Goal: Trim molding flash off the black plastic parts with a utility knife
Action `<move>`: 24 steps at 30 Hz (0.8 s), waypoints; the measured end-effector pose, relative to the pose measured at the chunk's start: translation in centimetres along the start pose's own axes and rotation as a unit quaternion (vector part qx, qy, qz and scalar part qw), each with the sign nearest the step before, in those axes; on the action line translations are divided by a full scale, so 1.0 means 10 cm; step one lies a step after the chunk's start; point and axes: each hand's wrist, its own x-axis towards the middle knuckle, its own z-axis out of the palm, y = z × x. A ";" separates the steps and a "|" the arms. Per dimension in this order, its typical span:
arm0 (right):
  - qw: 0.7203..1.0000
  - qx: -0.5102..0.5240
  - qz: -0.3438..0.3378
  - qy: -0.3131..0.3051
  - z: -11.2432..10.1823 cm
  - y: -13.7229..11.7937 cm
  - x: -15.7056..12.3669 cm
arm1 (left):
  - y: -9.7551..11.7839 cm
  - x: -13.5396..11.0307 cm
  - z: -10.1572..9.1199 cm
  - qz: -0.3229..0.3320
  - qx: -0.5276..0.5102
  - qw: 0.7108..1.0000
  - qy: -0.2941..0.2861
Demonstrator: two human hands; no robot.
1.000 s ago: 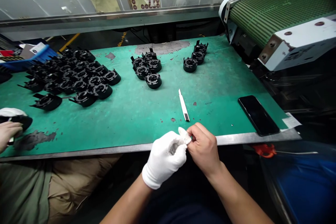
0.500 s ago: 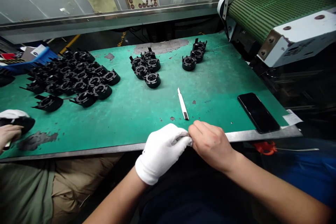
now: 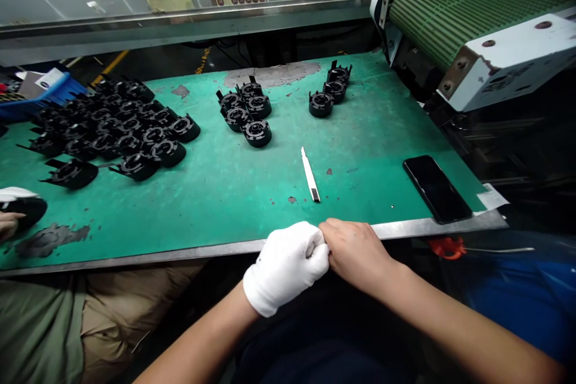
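Observation:
My left hand wears a white cloth glove and is curled into a fist at the near metal edge of the green table. My bare right hand presses against it, its fingers pinched on the glove's fingertips. Just beyond my hands lies a white utility knife on the mat. Further back stand a cluster of black round plastic parts and a smaller group of three.
A large pile of the same black parts covers the left of the table. A black phone lies near the right edge. A green conveyor rises at the right. Another person's hand and lap are at the left.
My hands have dropped from above the mat to the table's near edge. The right hand's fingers have closed tighter against the glove, and the loose white fingertip no longer sticks up.

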 end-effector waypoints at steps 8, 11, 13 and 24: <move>0.804 0.534 0.258 0.048 0.17 -0.17 -0.05 | -0.10 -0.27 0.06 -0.012 -0.247 0.944 0.218; 0.667 0.675 0.303 0.090 0.30 -0.34 -0.05 | -0.09 -0.27 0.18 0.027 -0.223 0.955 0.192; 0.601 0.719 0.330 0.112 0.36 -0.43 -0.05 | -0.06 -0.25 0.22 0.051 -0.189 0.962 0.191; 0.527 0.772 0.336 0.117 0.36 -0.48 -0.10 | 0.07 -0.21 0.27 -0.073 -0.331 0.931 0.136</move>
